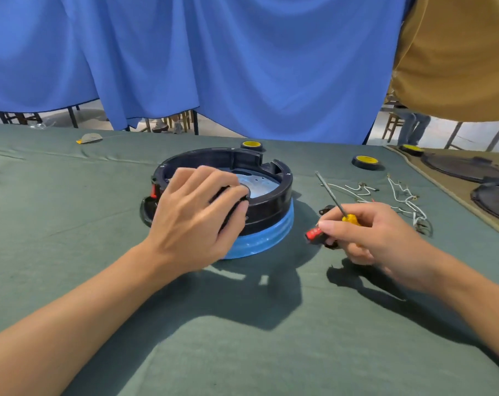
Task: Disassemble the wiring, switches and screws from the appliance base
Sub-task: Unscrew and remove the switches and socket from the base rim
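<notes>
A round black appliance base [267, 200] with a blue lower ring [267, 238] sits upside down on the green cloth, its silver inner plate [261, 184] showing. My left hand [198, 215] grips the near rim of the base. A red switch [154, 190] remains on the base's left side. My right hand [368, 232], just right of the base, holds a yellow-handled screwdriver [335, 200] pointing up and away, and also pinches a red rocker switch [314, 233]. Loose white wires [405, 200] lie on the cloth further right.
Two black-and-yellow tape rolls [367, 162] [251, 144] lie behind the base. Black round covers [468, 167] rest on a tan mat at the far right. A blue curtain hangs behind the table, and a person in a tan shirt [457, 52] stands at the right.
</notes>
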